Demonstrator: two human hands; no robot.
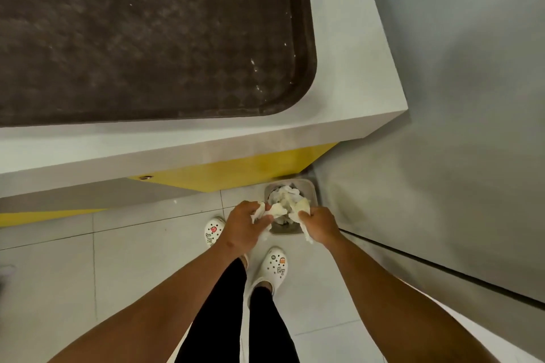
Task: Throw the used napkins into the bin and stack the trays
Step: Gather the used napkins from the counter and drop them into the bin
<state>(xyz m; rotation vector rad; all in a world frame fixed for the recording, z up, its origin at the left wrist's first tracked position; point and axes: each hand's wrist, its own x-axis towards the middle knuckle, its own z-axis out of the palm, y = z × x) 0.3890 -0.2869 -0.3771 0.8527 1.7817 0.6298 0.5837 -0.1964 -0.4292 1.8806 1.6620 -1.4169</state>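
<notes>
Both hands were down over the bin [306, 186], each gripping crumpled napkins. Left hand [241, 225] had its fingers [264, 219] curled round a white wad [259, 211], thumb side toward the bin. Right hand [320, 222] had its fingers clamped on a second wad [303, 206], with a strip of paper hanging below the palm. Between the two hands a creased piece [278, 209] bridged the gap; couldn't tell which hand actually held it.

The bin was small, pale grey, square-ish with rounded corners, sitting on the floor [118, 259] right at the foot of the yellow cabinet panel [236, 168], just beside the grey wall [442, 97]. More white paper [284, 190] was already piled inside it, up to the rim. The held wads were above the near half of the opening, touching or nearly touching that pile; couldn't separate them cleanly.

One tray [147, 38] lay on the white tabletop [354, 68], dark brown, textured surface, rounded corner close to the tabletop's near right corner. Only part of it in view, rest cut off at the left and top. Some light specks on it near the right rim.

Person stood close in, black leggings [224, 303], white clogs [275, 267] with charms on both feet, left foot partly hidden behind the left wrist. Floor was pale tile with thin grout lines.
</notes>
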